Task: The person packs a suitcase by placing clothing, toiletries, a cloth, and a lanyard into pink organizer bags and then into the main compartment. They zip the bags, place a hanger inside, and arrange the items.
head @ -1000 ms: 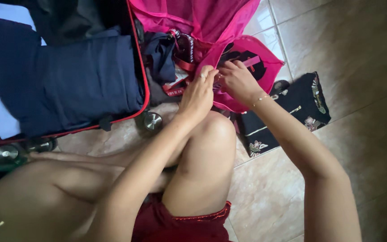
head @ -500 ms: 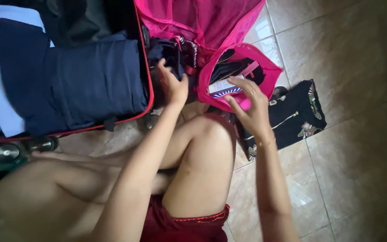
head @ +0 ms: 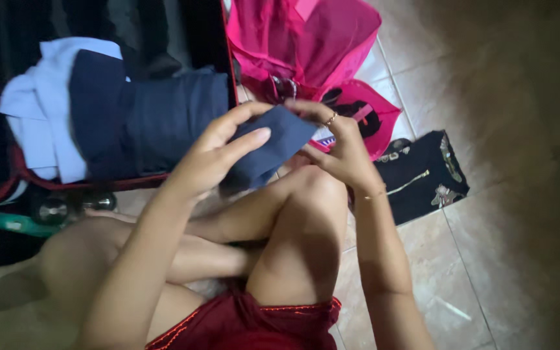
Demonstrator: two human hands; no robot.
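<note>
Navy cloth (head: 273, 146), pink bag (head: 306, 45), black patterned pouch (head: 422, 175).

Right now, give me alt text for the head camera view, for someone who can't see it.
Both hands, left hand and right hand, hold a small folded dark blue cloth above a bent knee. Behind lie an open red-edged suitcase with navy and white clothes, a pink mesh bag and a black patterned pouch on the tiled floor.
</note>
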